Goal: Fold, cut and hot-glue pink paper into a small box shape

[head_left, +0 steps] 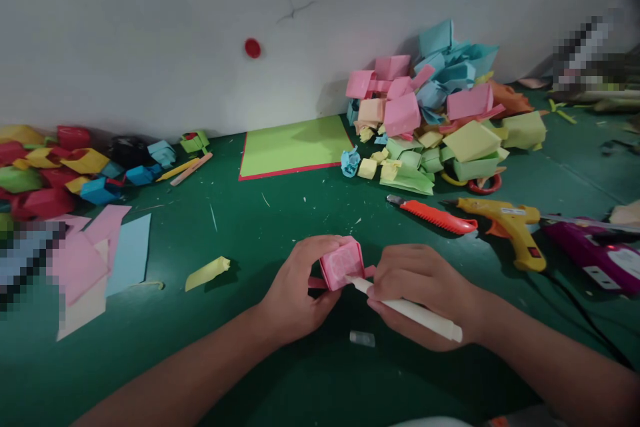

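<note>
My left hand point(303, 280) is closed around a small pink paper box point(343, 261), whose flat face is turned up toward me and looks partly whitish. Pink strips stick out at its sides. My right hand point(420, 290) grips a white pen point(423, 317) like a writing tool, its tip at the lower edge of that face. Just below the hands, a small translucent cap point(362, 338) lies on the green table point(280, 373). To the left of my left hand is a rolled yellow paper piece point(209, 272).
Folded paper pieces point(403, 113) are heaped at the back right, more paper shapes point(75, 160) at the left. A lime sheet point(295, 147) lies by the wall. An orange-red cutter point(437, 215), yellow glue gun point(510, 217) and purple power strip point(595, 253) are on the right; flat paper sheets point(129, 253) left.
</note>
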`<state>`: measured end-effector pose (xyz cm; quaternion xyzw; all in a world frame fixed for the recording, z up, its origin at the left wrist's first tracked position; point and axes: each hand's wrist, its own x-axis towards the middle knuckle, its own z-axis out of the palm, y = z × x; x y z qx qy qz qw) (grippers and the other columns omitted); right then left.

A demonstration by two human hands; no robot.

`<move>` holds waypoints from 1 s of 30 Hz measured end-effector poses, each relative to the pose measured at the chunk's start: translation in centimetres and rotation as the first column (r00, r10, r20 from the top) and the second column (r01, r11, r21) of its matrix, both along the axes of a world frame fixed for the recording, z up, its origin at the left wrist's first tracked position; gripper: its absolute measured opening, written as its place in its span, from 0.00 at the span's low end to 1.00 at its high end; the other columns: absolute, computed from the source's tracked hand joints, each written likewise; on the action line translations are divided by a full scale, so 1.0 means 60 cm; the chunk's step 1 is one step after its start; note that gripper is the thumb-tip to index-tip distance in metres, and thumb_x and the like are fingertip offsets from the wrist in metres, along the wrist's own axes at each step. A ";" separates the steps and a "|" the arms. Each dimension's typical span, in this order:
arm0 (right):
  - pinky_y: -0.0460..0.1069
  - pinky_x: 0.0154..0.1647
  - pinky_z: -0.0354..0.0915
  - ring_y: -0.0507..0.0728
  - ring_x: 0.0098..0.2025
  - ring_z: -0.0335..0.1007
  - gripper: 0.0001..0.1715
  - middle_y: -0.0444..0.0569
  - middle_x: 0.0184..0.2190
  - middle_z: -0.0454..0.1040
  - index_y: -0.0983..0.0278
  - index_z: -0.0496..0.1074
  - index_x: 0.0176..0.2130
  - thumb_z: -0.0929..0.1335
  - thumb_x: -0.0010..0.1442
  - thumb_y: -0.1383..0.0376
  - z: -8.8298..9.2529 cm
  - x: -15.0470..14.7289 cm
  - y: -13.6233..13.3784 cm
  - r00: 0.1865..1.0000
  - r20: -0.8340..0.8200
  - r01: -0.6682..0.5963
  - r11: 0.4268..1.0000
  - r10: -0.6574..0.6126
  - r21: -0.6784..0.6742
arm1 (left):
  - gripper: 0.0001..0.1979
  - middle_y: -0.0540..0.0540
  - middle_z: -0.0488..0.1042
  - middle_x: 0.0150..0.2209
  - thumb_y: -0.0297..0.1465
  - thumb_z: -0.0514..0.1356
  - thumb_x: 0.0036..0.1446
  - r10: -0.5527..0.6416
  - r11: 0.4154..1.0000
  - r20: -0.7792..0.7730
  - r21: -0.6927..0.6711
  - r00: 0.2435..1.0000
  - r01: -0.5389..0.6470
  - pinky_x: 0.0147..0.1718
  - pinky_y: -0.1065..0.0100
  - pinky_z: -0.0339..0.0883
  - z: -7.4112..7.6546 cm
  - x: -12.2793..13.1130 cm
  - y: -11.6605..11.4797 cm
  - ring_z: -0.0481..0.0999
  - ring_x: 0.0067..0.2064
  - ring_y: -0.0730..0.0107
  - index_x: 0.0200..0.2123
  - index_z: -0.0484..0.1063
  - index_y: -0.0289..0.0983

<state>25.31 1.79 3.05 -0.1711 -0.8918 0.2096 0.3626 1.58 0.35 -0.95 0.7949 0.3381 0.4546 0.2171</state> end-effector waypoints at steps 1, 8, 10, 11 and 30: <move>0.50 0.33 0.64 0.53 0.28 0.66 0.06 0.46 0.29 0.75 0.61 0.67 0.37 0.68 0.63 0.72 0.000 0.000 -0.001 1.000 0.006 0.003 1.000 -0.003 0.008 | 0.31 0.40 0.75 0.56 0.24 0.65 0.56 -0.005 1.000 0.003 0.005 1.000 0.005 0.56 0.57 0.71 -0.001 0.000 0.001 0.75 0.58 0.59 0.61 0.62 0.43; 0.50 0.32 0.62 0.53 0.28 0.64 0.07 0.45 0.27 0.74 0.61 0.66 0.36 0.67 0.63 0.72 0.002 0.000 -0.002 0.999 0.039 0.012 0.999 -0.014 0.032 | 0.31 0.41 0.75 0.56 0.22 0.65 0.56 0.005 1.000 -0.005 -0.003 1.000 -0.005 0.56 0.59 0.71 -0.002 0.001 0.003 0.74 0.58 0.60 0.61 0.62 0.43; 0.50 0.31 0.62 0.53 0.28 0.64 0.07 0.45 0.27 0.74 0.61 0.66 0.36 0.68 0.62 0.72 0.003 0.000 -0.002 0.999 0.035 0.012 0.999 -0.014 0.038 | 0.31 0.41 0.75 0.56 0.23 0.65 0.56 0.002 1.000 -0.002 0.008 1.000 -0.002 0.56 0.59 0.70 -0.001 0.001 0.003 0.74 0.58 0.60 0.61 0.62 0.43; 0.50 0.32 0.62 0.53 0.28 0.65 0.07 0.45 0.27 0.74 0.61 0.66 0.36 0.68 0.62 0.72 0.003 0.000 -0.002 0.999 0.033 0.012 0.999 -0.013 0.039 | 0.31 0.41 0.75 0.56 0.23 0.65 0.56 0.000 1.000 -0.002 0.014 1.000 0.000 0.57 0.59 0.70 -0.001 0.001 0.003 0.74 0.58 0.60 0.61 0.62 0.42; 0.49 0.34 0.66 0.53 0.31 0.70 0.07 0.45 0.29 0.77 0.62 0.68 0.38 0.70 0.63 0.72 -0.002 -0.006 -0.005 1.000 0.012 -0.008 0.996 0.007 0.091 | 0.31 0.42 0.75 0.56 0.22 0.66 0.54 0.050 0.998 -0.029 -0.023 0.998 -0.051 0.56 0.60 0.71 -0.001 0.001 0.000 0.75 0.57 0.61 0.60 0.63 0.43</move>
